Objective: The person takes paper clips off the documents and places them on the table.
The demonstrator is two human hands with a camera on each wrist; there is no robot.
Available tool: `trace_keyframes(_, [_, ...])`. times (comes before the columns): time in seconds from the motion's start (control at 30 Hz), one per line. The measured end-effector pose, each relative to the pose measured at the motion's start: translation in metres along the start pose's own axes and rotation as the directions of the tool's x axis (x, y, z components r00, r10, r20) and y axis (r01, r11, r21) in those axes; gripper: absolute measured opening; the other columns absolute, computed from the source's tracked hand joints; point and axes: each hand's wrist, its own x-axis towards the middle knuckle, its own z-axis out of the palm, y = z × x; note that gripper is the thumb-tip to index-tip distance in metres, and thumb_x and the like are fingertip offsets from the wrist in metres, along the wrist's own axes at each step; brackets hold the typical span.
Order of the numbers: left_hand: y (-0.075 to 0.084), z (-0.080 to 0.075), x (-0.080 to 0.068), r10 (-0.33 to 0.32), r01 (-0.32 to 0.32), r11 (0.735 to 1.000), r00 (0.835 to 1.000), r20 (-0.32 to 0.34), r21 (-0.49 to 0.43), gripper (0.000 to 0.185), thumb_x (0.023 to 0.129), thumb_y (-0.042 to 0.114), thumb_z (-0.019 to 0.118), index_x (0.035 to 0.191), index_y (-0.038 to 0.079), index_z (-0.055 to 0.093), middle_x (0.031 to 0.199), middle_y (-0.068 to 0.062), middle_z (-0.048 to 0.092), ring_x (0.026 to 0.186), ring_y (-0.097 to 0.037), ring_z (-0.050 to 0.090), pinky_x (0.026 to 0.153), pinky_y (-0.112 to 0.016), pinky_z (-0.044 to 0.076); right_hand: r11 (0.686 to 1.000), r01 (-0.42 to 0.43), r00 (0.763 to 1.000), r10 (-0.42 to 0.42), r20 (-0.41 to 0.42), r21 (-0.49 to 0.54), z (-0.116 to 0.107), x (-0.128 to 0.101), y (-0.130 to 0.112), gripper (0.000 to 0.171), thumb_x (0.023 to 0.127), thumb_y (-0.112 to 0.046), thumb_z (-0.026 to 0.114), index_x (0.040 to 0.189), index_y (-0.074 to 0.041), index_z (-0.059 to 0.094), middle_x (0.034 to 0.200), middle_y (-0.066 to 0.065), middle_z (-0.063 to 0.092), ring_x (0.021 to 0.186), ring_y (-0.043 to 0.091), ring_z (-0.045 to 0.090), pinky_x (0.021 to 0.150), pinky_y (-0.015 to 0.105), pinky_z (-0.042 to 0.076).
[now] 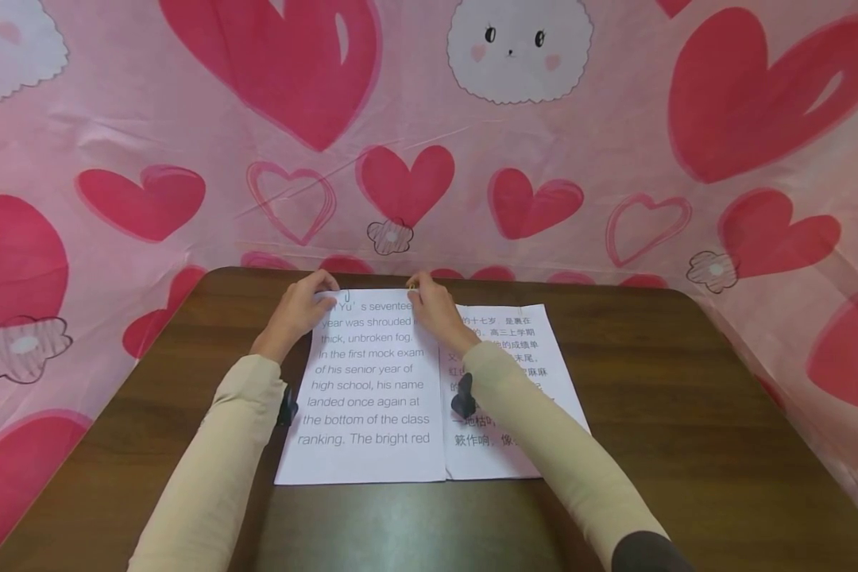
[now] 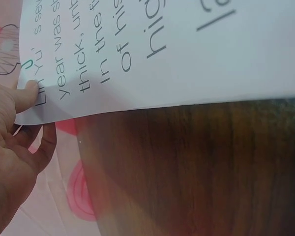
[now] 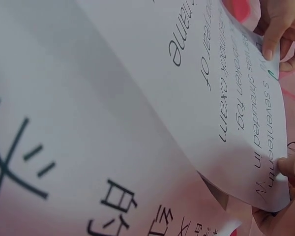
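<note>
My left hand (image 1: 299, 308) pinches the top left corner of a white sheet printed with large English text (image 1: 368, 467), thumb on the face and fingers behind. At its top right corner, my right hand (image 1: 438, 311) pinches the same sheet. A green paper clip (image 2: 27, 64) sits on the top edge beside my left thumb. Something small and yellowish shows by the right fingertips in the head view. Under my right forearm lies a sheet with Chinese text (image 1: 493, 467), partly covered by the sleeve. In the right wrist view the English sheet's upper part bends up.
Both sheets lie side by side on a dark wooden table (image 1: 686, 445). Behind the table's far edge hangs a pink cloth (image 1: 465, 135) with red hearts, which also runs along both sides. Dark wrist-worn devices sit at both sleeves.
</note>
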Motion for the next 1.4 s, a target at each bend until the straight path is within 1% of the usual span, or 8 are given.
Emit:
trace_keyframes(0.2, [0.0008,-0.0007,-0.0008,-0.002,0.002,1.0,1.0,0.006,0.005,0.019,0.099,0.005,0.057,0.118,0.004,0.055,0.132,-0.022,0.06,0.131,-0.041,0.05,0.118,-0.058,0.033,0.999,-0.017,1.0,0.017,-0.006,0.034,-0.0006,-0.0018,-0.0012,0.028,0.106,-0.018,0.049,0.132,-0.01,0.051,0.123,0.013,0.067,0.102,0.023,0.064,0.09,0.035,0.054])
trace_keyframes(0.33, [0.0013,-0.0009,-0.0016,-0.01,0.01,1.0,1.0,0.008,0.001,0.019,0.099,0.006,0.057,0.118,0.005,0.055,0.132,-0.021,0.06,0.13,-0.041,0.05,0.118,-0.058,0.034,0.999,-0.032,0.999,0.032,-0.004,0.041,-0.0005,-0.0022,-0.0019,0.028,0.106,-0.018,0.049,0.133,-0.011,0.051,0.124,0.011,0.066,0.101,0.021,0.063,0.088,0.032,0.052])
trace_keyframes(0.6, [-0.0003,-0.0011,-0.0006,-0.005,0.005,1.0,1.0,0.012,0.011,0.02,0.1,0.005,0.057,0.119,0.005,0.055,0.133,-0.022,0.059,0.132,-0.041,0.049,0.118,-0.058,0.034,0.999,-0.011,0.999,0.012,-0.035,0.033,0.001,-0.0003,-0.0015,0.026,0.106,-0.017,0.048,0.13,-0.009,0.052,0.126,0.014,0.067,0.098,0.024,0.062,0.086,0.035,0.05])
trace_keyframes(0.8, [0.0005,-0.0014,0.0016,0.004,-0.004,1.0,1.0,0.023,0.0,0.02,0.1,0.005,0.056,0.12,0.004,0.054,0.135,-0.023,0.057,0.132,-0.042,0.048,0.118,-0.059,0.033,0.998,-0.029,0.999,0.031,-0.042,0.049,0.0,-0.0004,0.0,0.026,0.106,-0.019,0.047,0.13,-0.01,0.051,0.119,0.015,0.069,0.092,0.023,0.062,0.081,0.033,0.05])
trace_keyframes(0.9, [0.0006,-0.0002,0.0029,0.005,-0.005,1.0,1.0,0.023,-0.004,0.02,0.1,0.006,0.057,0.12,0.005,0.054,0.135,-0.023,0.057,0.129,-0.041,0.048,0.118,-0.059,0.033,0.998,-0.04,0.998,0.043,-0.05,0.055,-0.0009,-0.0001,0.0005,0.025,0.107,-0.019,0.047,0.13,-0.012,0.051,0.118,0.015,0.069,0.095,0.024,0.065,0.084,0.035,0.053])
trace_keyframes(1.1, [-0.0003,-0.0001,0.0012,-0.008,0.008,1.0,1.0,0.025,-0.001,0.021,0.1,0.007,0.057,0.121,0.005,0.055,0.134,-0.022,0.058,0.132,-0.041,0.048,0.119,-0.059,0.032,0.996,-0.042,0.997,0.047,-0.067,0.079,-0.001,0.0002,-0.0011,0.025,0.107,-0.019,0.046,0.13,-0.011,0.052,0.123,0.014,0.068,0.112,0.027,0.067,0.097,0.04,0.055])
trace_keyframes(1.33, [-0.0006,-0.0006,-0.0008,-0.003,0.003,1.0,1.0,0.01,-0.001,0.02,0.099,0.005,0.058,0.119,0.005,0.056,0.133,-0.021,0.059,0.133,-0.041,0.048,0.119,-0.058,0.032,0.996,-0.034,0.994,0.042,-0.101,0.079,-0.0035,-0.0001,-0.0012,0.026,0.106,-0.018,0.048,0.129,-0.01,0.052,0.112,0.013,0.071,0.096,0.025,0.067,0.086,0.038,0.055])
trace_keyframes(1.4, [-0.001,-0.0005,-0.0011,0.003,-0.003,1.0,1.0,0.002,-0.001,0.019,0.099,0.005,0.058,0.118,0.005,0.057,0.133,-0.021,0.06,0.131,-0.04,0.049,0.119,-0.058,0.032,0.996,-0.025,0.992,0.035,-0.118,0.084,-0.0044,0.0002,0.0008,0.026,0.105,-0.017,0.048,0.129,-0.009,0.053,0.111,0.013,0.072,0.095,0.025,0.067,0.085,0.038,0.054])
